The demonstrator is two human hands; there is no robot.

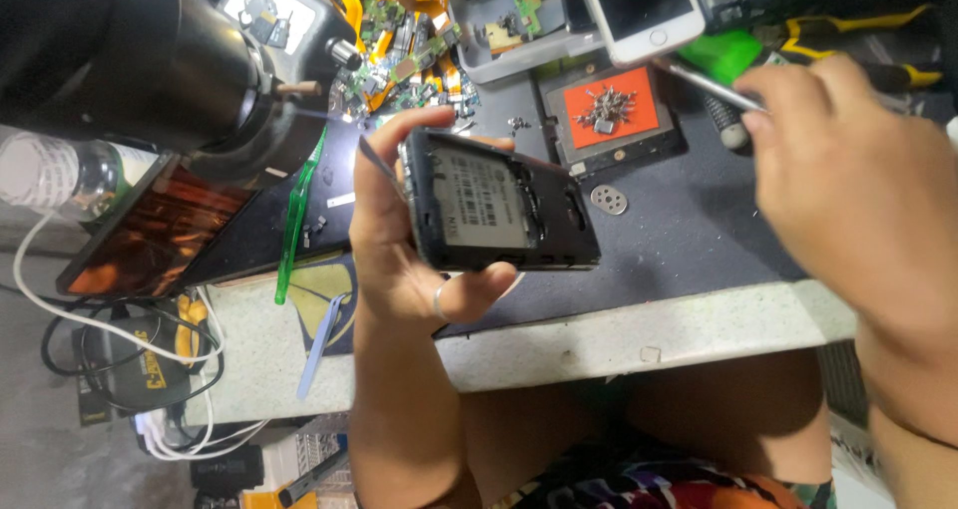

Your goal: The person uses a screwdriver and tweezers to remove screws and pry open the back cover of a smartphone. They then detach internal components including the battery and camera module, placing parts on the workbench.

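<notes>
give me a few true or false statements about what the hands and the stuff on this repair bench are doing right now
1. The left hand holds an opened phone with its back cover off. True.
2. The right hand is empty. False: it grips a thin metal tool, its tip pointing toward the far side of the bench.
3. A heap of small screws lies on an orange pad. True.
4. The green tweezers are pinched in the left hand. False: they lie on the dark mat, left of that hand.
5. A white phone lies screen up at the far side of the bench. True.
</notes>
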